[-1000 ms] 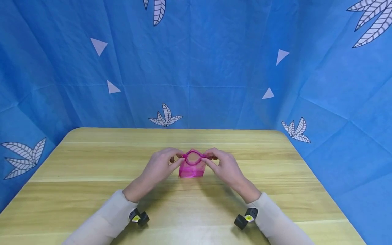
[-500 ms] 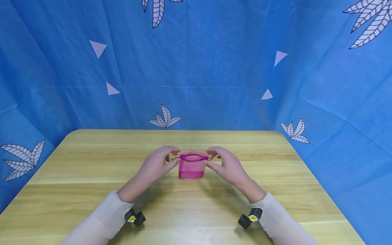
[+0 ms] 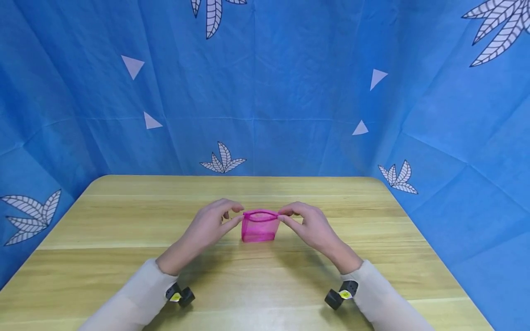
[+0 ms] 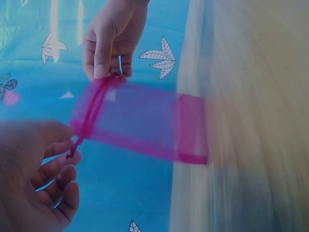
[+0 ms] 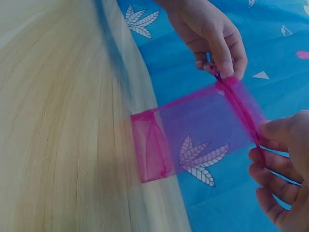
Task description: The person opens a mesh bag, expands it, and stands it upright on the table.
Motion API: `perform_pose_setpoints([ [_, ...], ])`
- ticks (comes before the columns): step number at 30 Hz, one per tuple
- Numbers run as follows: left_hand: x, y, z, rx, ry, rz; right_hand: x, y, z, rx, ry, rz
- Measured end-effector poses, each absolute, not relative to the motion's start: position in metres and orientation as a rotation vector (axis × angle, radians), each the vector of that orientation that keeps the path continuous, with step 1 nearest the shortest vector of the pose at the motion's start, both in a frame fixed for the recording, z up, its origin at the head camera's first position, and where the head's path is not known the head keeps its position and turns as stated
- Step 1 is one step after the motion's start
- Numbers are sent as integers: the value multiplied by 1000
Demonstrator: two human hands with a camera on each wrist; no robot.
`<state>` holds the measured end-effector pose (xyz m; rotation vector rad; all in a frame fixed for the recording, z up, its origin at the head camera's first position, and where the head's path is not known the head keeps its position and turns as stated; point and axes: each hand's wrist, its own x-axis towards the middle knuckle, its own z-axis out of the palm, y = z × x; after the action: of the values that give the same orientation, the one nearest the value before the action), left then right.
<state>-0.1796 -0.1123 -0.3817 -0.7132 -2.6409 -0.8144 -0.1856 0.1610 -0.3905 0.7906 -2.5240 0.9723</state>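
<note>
A pink see-through drawstring pouch [image 3: 259, 229] stands upright between my hands in the head view, its mouth slightly parted. My left hand [image 3: 213, 222] pinches the pouch's left top corner between thumb and fingers. On the other side my right hand [image 3: 310, 225] pinches the right top corner the same way. A dark pink drawstring [image 4: 91, 113] runs along the mouth, and its short end hangs by my left fingers in the left wrist view. Across the right wrist view the sheer pouch [image 5: 203, 128] is stretched between both hands, and nothing shows inside it.
The pouch is over a light wooden table [image 3: 256, 285]. Blue cloth [image 3: 256, 92] with white leaf and triangle prints hangs behind and at both sides. A small black camera [image 3: 180, 295] is strapped at my left wrist, another camera [image 3: 341, 295] at my right.
The pouch mouth has flattened from a round opening to a narrow slit. My hands moved slightly apart, loosened around the drawstring ends, then took the top corners. The pouch stayed in place.
</note>
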Motion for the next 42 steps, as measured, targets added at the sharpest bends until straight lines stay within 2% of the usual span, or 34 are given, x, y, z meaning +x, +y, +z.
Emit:
perform_pose_setpoints([
  [14, -189, -99, -392, -683, -2635, -890, -192, 144, -397, 793, -2482, 996],
  [22, -193, -102, -408, -622, -2801, -882, -191, 147, -402, 698, -2635, 1060],
  [30, -199, -105, -432, -651, -2906, -869, -196, 151, -424, 707, -2848, 922],
  [37, -200, -101, -436, -673, -2890, -899, -196, 146, -431, 766, -2811, 775],
  [42, -200, -97, -438, -701, -2874, -868, -194, 135, -431, 707, -2812, 750],
])
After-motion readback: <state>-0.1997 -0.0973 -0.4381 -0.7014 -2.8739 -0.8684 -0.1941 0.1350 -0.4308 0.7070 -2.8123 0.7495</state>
